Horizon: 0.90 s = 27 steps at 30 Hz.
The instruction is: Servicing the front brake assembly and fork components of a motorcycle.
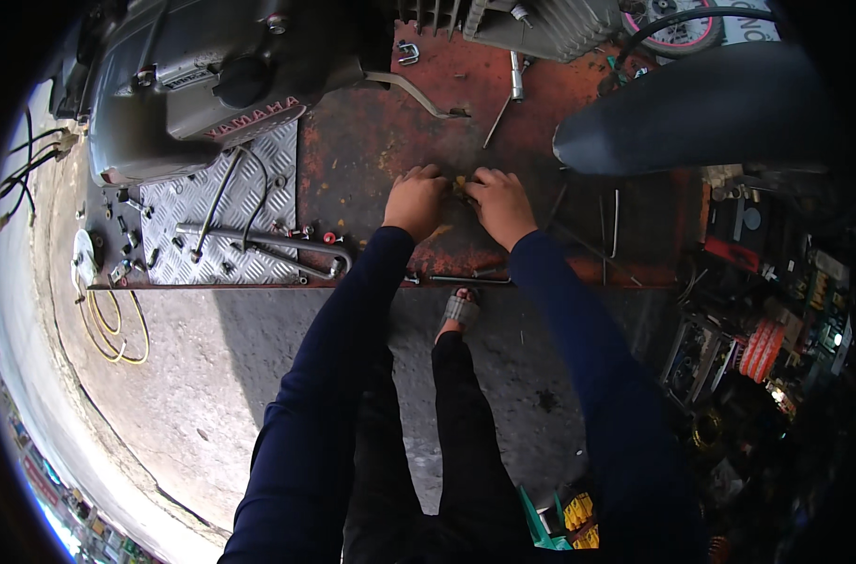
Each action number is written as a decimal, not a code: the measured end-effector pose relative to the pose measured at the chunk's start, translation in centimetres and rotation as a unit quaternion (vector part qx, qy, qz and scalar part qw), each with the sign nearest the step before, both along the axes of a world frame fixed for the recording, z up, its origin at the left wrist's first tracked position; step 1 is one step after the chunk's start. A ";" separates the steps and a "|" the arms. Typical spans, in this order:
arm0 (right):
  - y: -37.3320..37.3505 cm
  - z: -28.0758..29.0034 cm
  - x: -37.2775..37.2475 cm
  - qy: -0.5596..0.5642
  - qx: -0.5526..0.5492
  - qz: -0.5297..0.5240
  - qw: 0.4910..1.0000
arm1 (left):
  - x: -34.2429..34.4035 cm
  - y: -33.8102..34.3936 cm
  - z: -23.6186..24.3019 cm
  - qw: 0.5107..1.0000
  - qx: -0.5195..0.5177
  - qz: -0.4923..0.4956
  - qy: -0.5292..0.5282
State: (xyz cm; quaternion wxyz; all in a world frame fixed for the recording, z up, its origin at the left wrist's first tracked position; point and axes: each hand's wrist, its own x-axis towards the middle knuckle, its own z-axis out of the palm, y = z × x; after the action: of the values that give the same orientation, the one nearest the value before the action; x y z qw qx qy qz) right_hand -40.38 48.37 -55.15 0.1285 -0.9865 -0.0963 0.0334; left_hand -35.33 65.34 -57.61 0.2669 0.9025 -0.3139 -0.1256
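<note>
My left hand (417, 201) and my right hand (501, 203) meet over the worn red metal bench top (353, 141), their fingers curled in. A small yellowish-brown piece (460, 184) shows between the fingertips, gripped from both sides. It is too small and too covered for me to tell its kind. Beyond my hands stands a motorcycle, with a metal lever (411, 92) sticking out over the bench. A socket wrench (516, 77) and a thin rod (497, 122) lie farther off.
The motorcycle's dark grey body (198, 89) fills the far left, and a finned engine part (531, 30) the far middle. Bent rods and small hardware lie on a diamond-plate sheet (259, 197). An L-shaped hex key (617, 224) rests at right. A dark rounded part (691, 113) juts in.
</note>
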 end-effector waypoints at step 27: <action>5.9 -1.8 14.6 -0.097 0.377 -0.073 0.918 | -13.1 5.7 8.7 0.829 -0.320 -0.107 0.446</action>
State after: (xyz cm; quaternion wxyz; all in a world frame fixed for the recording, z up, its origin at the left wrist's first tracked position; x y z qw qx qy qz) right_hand -25.83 54.25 -56.94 0.4832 -0.8675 -0.0417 -0.1107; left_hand -48.41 71.01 -48.93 0.6362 0.5735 -0.2783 -0.4347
